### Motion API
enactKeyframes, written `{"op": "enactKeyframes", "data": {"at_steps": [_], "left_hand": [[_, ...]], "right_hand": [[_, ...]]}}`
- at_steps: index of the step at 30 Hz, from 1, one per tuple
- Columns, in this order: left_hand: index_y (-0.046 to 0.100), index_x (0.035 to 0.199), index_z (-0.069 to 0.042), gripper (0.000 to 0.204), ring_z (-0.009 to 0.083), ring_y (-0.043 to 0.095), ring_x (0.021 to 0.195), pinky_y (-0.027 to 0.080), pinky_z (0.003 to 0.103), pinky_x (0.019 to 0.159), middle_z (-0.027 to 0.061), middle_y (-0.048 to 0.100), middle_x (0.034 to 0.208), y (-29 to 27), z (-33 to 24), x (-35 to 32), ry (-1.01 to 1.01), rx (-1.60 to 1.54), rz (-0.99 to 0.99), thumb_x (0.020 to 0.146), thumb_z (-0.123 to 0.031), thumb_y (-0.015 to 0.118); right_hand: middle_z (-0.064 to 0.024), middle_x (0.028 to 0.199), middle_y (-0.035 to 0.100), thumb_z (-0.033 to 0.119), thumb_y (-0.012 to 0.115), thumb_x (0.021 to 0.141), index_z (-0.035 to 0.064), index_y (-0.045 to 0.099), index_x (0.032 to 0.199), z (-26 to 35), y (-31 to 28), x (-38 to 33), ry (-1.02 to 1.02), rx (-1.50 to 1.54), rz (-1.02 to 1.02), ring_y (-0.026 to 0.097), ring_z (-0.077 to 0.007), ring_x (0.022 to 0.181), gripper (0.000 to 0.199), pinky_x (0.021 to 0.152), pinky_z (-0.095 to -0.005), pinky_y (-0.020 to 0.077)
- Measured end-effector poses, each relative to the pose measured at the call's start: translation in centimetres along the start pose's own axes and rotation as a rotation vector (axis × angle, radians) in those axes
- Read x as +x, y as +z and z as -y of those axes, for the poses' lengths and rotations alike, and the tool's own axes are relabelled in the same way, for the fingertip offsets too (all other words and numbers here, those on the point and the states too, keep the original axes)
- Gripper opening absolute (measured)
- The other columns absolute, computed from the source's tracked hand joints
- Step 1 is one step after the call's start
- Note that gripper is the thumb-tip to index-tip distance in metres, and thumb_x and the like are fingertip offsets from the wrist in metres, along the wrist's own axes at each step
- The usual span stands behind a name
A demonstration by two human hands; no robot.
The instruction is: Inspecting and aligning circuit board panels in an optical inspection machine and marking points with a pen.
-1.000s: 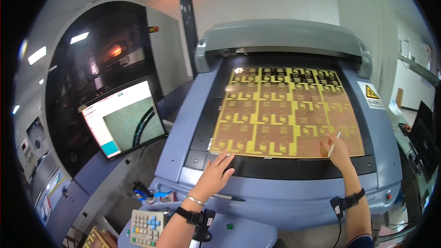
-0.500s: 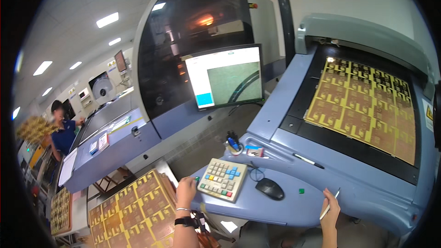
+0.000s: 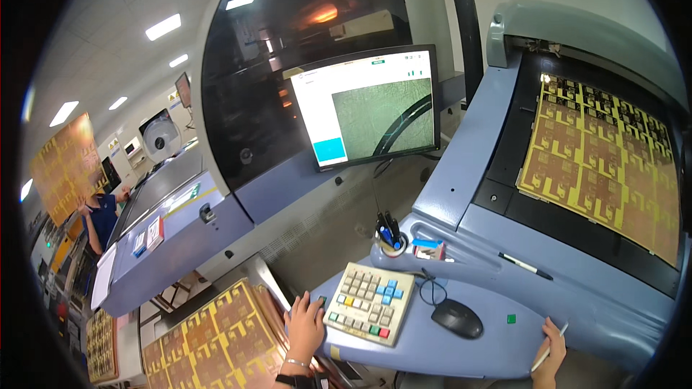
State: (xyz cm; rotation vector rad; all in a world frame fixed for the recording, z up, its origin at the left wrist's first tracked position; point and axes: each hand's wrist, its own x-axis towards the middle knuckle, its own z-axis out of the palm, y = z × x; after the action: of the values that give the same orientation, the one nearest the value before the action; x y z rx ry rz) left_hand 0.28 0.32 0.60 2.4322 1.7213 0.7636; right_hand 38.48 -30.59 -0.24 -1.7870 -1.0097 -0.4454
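While the left fingers (image 3: 306, 305) lie half-open beside one keypad (image 3: 369, 304), the right fingers (image 3: 555, 333) grip one white pen (image 3: 540, 361).

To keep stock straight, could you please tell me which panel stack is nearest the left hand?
The larger-looking stack beside the left hand; the other stack lies farther left.

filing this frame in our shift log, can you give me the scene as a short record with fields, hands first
left hand: open, beside the keypad's left edge; contact unclear
right hand: holding a white pen, at the ledge's right end
on ledge: keypad, black mouse, green square
behind keypad: pen cup
screen: dark curved band on green
machine at right: patterned board on black bed
lower left: stacked boards
background: person in blue, board raised
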Motion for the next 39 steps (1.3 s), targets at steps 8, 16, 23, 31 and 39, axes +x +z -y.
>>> {"op": "enactKeyframes", "data": {"at_steps": [8,16,23,31,39], "left_hand": [[0.065,0.114,-0.020,0.026,0.0339,0.043,0.127,0.028,0.062,0.101,0.0118,0.050,0.135,0.3,0.1,0.2,-0.014,0.003,-0.002,0.090,-0.023,0.057],[0.067,0.112,-0.022,0.025,0.0294,0.046,0.127,0.031,0.055,0.104,0.0084,0.056,0.131,0.7,0.8,0.0,-0.036,-0.104,-0.119,0.089,-0.028,0.058],[0.070,0.108,-0.023,0.023,0.0281,0.048,0.126,0.031,0.053,0.105,0.0064,0.058,0.129,1.4,1.1,0.3,-0.006,-0.143,-0.163,0.089,-0.029,0.057],[0.070,0.108,-0.022,0.023,0.0296,0.049,0.124,0.031,0.053,0.105,0.0068,0.059,0.128,1.4,1.4,-0.1,-0.022,-0.149,-0.164,0.089,-0.027,0.058],[0.072,0.102,-0.019,0.021,0.0307,0.052,0.120,0.033,0.050,0.102,0.0086,0.062,0.123,1.2,1.2,0.2,0.003,-0.174,-0.216,0.087,-0.025,0.059]], "right_hand": [[-0.0213,0.106,0.066,-0.004,0.050,0.083,0.0000,0.065,0.102,-0.1,-0.9,-0.3,-0.056,-0.059,0.061,0.063,-0.0343,0.097,0.024,0.086,-0.0384,0.0506],[-0.0196,0.094,0.067,-0.006,0.049,0.081,-0.0002,0.062,0.090,0.3,0.0,-0.6,-0.104,-0.023,-0.053,0.064,-0.0363,0.084,0.017,0.076,-0.0401,0.0507],[-0.0166,0.088,0.068,-0.006,0.052,0.072,0.0038,0.064,0.089,-0.3,0.5,-1.5,-0.123,-0.028,-0.100,0.064,-0.0345,0.080,0.023,0.073,-0.0413,0.0495],[-0.0156,0.084,0.067,-0.007,0.052,0.076,0.0044,0.065,0.085,0.3,0.3,-2.3,-0.140,-0.065,-0.162,0.063,-0.0341,0.079,0.020,0.074,-0.0408,0.0482],[-0.0211,0.102,0.066,-0.003,0.053,0.080,0.0082,0.070,0.098,-1.1,0.2,-3.2,0.051,-0.178,-0.008,0.063,-0.0326,0.092,0.027,0.080,-0.0367,0.0508]]}}
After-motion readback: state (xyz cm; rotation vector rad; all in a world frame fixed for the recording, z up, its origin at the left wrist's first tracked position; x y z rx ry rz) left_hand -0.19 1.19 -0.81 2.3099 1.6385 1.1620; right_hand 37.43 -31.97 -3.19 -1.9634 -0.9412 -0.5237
